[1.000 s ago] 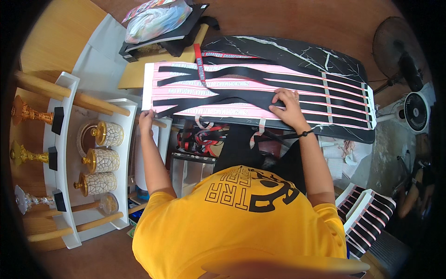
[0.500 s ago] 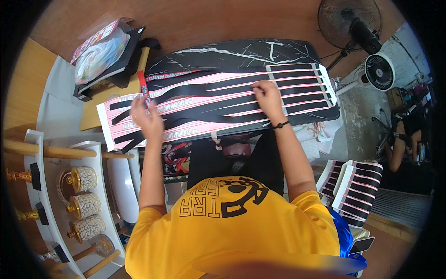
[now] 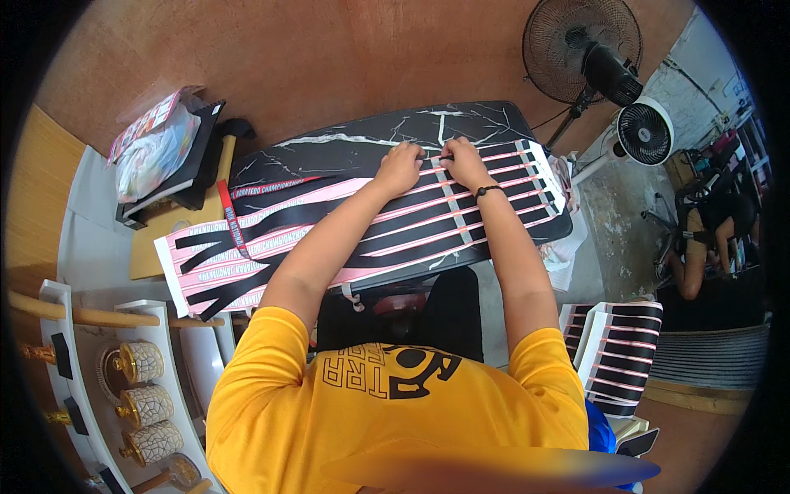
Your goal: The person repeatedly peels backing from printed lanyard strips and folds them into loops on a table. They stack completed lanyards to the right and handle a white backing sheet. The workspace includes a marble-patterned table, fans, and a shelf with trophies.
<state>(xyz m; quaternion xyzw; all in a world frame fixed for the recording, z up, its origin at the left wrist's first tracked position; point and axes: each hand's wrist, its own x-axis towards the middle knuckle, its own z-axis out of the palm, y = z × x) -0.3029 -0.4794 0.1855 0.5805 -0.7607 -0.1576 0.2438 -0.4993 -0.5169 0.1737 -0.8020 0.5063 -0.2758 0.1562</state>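
A long pink printed sheet (image 3: 362, 186) lies on a black marble-patterned table (image 3: 329, 156), with several black ribbons (image 3: 411, 227) along its length. Grey tape strips (image 3: 451, 198) cross the ribbons toward the right end. At the sheet's far edge, my left hand (image 3: 401, 167) is closed, its fingertips pinching what looks like the farthest black ribbon. Close by on its right, my right hand (image 3: 465, 163) pinches the same ribbon beside a grey tape strip. Loose black ribbon ends and a red printed ribbon (image 3: 230, 212) lie over the sheet's left part.
Two fans, one black (image 3: 583, 51) and one white (image 3: 644, 132), stand at the far right. A plastic bag (image 3: 156, 160) rests at the far left. Gold-lidded jars (image 3: 148, 405) fill a shelf on the left. More ribboned sheets (image 3: 623, 350) sit at lower right. Another person (image 3: 714, 226) is beyond.
My left hand has left the red ribbon and moved right to the sheet's far edge. My right hand has moved to that edge too, and the hands are now close together.
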